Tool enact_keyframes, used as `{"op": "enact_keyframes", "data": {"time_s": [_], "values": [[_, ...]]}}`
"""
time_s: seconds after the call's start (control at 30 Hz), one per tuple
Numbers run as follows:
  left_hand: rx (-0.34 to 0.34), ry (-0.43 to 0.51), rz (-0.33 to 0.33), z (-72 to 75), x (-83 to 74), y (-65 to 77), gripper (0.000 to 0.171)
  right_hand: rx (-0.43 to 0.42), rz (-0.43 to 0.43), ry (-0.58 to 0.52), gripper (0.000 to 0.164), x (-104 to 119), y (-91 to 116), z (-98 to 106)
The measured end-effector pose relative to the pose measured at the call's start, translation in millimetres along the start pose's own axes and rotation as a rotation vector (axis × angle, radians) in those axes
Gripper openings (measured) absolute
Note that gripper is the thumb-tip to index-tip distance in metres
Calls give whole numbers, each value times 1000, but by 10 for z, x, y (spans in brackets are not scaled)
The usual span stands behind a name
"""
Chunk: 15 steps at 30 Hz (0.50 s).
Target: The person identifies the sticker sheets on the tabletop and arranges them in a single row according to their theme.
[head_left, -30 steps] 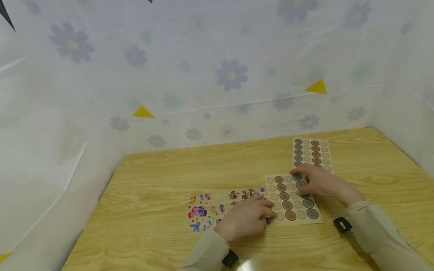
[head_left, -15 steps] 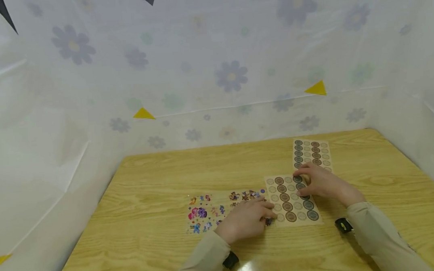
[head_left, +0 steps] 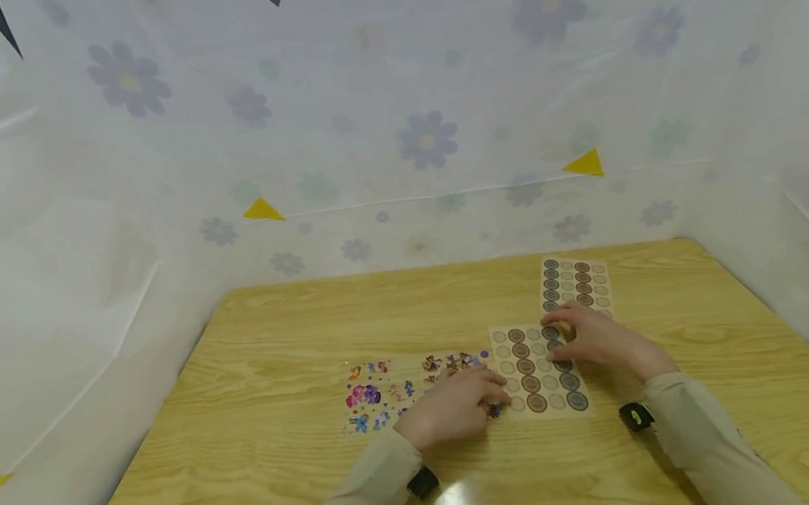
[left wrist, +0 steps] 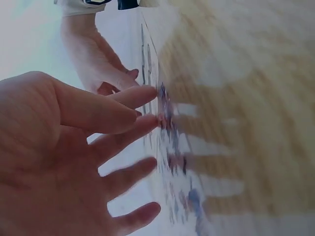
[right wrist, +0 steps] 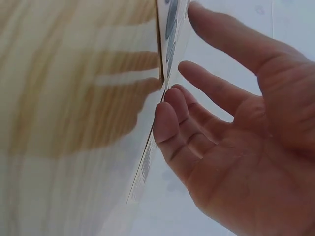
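Observation:
A beige sheet of round stickers [head_left: 540,378] lies flat on the table, in columns of dark and pale circles. My right hand [head_left: 598,342] touches its upper right part with thumb and fingertips. In the right wrist view the fingers [right wrist: 166,123] are slightly bent and apart from the thumb, gripping nothing. My left hand [head_left: 455,405] rests at the join between that sheet and a clear sheet of colourful cartoon stickers [head_left: 365,395], hiding part of the latter. Its fingers [left wrist: 130,177] are spread, their tips at the sheets in the left wrist view.
Farther back, a second beige sheet of round stickers [head_left: 568,275] lies partly behind my right hand. The wooden table [head_left: 299,325] is bordered by a pale flowered curtain [head_left: 346,164] with yellow triangles. Each wrist wears a black strap.
The whole head view shifts slightly. Both hands and all the sheets keep practically the same places relative to one another.

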<state>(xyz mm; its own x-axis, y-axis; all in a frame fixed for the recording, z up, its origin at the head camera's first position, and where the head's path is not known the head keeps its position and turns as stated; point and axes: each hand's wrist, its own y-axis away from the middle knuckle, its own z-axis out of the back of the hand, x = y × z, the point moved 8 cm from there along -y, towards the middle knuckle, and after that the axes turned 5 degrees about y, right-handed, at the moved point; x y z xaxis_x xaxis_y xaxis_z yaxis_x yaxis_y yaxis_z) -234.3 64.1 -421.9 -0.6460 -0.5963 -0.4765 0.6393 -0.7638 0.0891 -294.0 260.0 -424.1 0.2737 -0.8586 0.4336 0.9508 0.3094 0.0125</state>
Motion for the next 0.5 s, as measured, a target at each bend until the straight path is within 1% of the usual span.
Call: {"op": "enact_keyframes", "data": {"time_s": [0.13, 0.2, 0.3, 0.43, 0.5], "values": [[-83, 53, -9, 44, 28, -36, 32, -35, -10, -15, 58, -59, 12, 35], [-120, 84, -12, 72, 46, -52, 31, -37, -25, -38, 59, -94, 10, 46], [-162, 154, 12, 125, 79, -51, 32, -38, -33, -75, 59, -133, 5, 82], [-207, 316, 62, 217, 98, -58, 32, -81, -30, -80, 52, -175, -9, 193], [-218, 388, 67, 263, 58, -81, 31, -109, -36, -73, 50, -199, 5, 257]]}}
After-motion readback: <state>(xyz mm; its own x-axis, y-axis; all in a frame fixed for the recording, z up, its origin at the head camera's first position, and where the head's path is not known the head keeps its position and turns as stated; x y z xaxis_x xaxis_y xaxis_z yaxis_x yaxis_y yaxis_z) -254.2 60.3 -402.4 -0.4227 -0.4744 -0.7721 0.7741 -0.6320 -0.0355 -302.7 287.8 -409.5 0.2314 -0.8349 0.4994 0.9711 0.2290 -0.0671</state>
